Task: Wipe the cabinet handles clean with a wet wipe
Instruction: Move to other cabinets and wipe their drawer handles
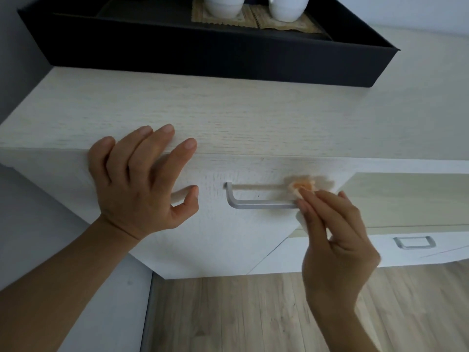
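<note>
A silver bar handle (258, 205) runs across the front of a pale wood cabinet (228, 118). My right hand (337, 240) pinches a crumpled white wet wipe with an orange stain (303, 186) against the handle's right end, which the wipe and fingers hide. My left hand (142, 179) rests with spread fingers on the cabinet's top front edge, left of the handle, holding nothing. A second, smaller silver handle (415, 242) sits on a lower drawer at the right.
A black tray (203, 52) stands at the back of the cabinet top with two white cups (224, 6) on woven mats. Below is a wood-plank floor (253, 313). A grey wall (38, 224) lies to the left.
</note>
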